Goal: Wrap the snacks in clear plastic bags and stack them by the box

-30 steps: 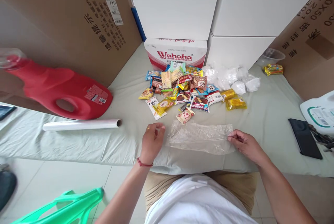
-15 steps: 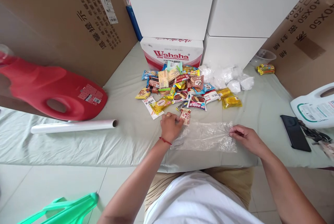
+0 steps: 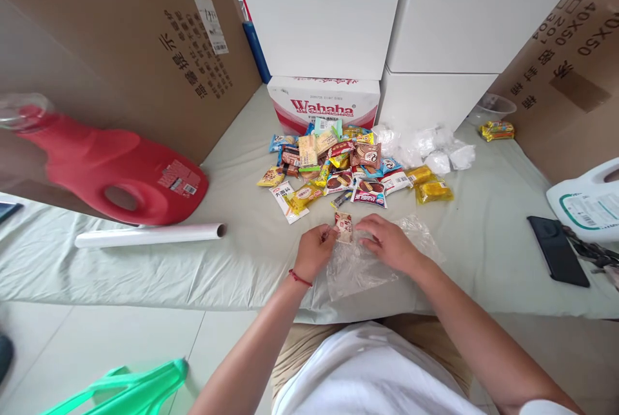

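My left hand (image 3: pixel 315 250), with a red cord bracelet at the wrist, is closed at the left edge of a small red-and-cream snack packet (image 3: pixel 343 227). Whether its fingertips also pinch the clear plastic bag (image 3: pixel 360 270) is hard to see. That crumpled bag lies flat on the cloth below the packet and partly under my right hand (image 3: pixel 387 242). The right hand hovers just right of the packet, its fingers bent and apart with nothing visible in them. Just beyond both hands lies a pile of wrapped snacks (image 3: pixel 338 160) in many colours.
Behind the pile stand a Wahaha carton (image 3: pixel 324 104) and white boxes (image 3: pixel 319 15). On the left are a red jug (image 3: pixel 120 170), a white roll (image 3: pixel 149 234) and a cardboard box (image 3: pixel 126 35). Crumpled clear bags (image 3: pixel 425 144), a black phone (image 3: pixel 558 250) and a white bottle (image 3: pixel 587 202) are on the right.
My right hand has let go of the bag's right end and moved left to beside the packet. The packet and my left hand have come slightly nearer to me; the bag is more bunched.
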The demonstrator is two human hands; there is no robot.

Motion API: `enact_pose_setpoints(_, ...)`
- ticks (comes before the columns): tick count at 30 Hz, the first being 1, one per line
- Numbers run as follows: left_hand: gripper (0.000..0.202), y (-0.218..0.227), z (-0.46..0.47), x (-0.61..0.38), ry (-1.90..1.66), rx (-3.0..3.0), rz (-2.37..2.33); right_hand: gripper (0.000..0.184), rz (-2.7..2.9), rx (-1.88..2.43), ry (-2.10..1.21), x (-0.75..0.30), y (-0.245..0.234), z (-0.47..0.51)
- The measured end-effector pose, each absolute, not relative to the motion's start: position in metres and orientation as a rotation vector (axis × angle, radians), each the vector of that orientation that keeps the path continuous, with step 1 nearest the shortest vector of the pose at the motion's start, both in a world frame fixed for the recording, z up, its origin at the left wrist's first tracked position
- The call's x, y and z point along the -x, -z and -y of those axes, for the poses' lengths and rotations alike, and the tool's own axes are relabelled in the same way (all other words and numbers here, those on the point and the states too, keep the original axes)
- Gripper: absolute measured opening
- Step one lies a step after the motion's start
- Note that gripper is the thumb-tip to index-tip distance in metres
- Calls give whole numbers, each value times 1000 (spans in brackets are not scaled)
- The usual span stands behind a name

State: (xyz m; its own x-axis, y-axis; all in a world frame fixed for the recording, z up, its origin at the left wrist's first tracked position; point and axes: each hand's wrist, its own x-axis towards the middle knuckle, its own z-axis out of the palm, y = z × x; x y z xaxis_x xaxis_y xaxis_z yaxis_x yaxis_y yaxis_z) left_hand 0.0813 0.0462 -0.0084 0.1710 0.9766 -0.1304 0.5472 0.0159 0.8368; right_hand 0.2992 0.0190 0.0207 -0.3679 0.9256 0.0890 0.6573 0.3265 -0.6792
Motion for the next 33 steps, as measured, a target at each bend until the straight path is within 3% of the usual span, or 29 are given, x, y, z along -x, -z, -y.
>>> enact_pose_setpoints(8,46,12,-46,-82,-738,-1591,-1553,17,2250,1433,-773,-288,-7,-30)
enact_pose_setpoints(15,42,18,-59,-80,-867,-1490,-1707,31,2178,1440,-316,-301,-18,26)
enact_pose_setpoints(22,40,26,-75,-75,-1022,-1401,-1793,27,2126,1483,-61,-318,11,114)
enact_pose_setpoints(25,41,29,-74,-73,-1079,-1370,-1796,28,2117,1498,-150,-315,22,137)
enact_pose_setpoints(30,43,29,-65,-71,-1107,-1340,-1744,22,1989,1534,-766,-323,2,138)
enact_pose_setpoints(33,43,24,-55,-71,-1143,-1361,-1704,46,1442,1773,-831,-343,-17,114)
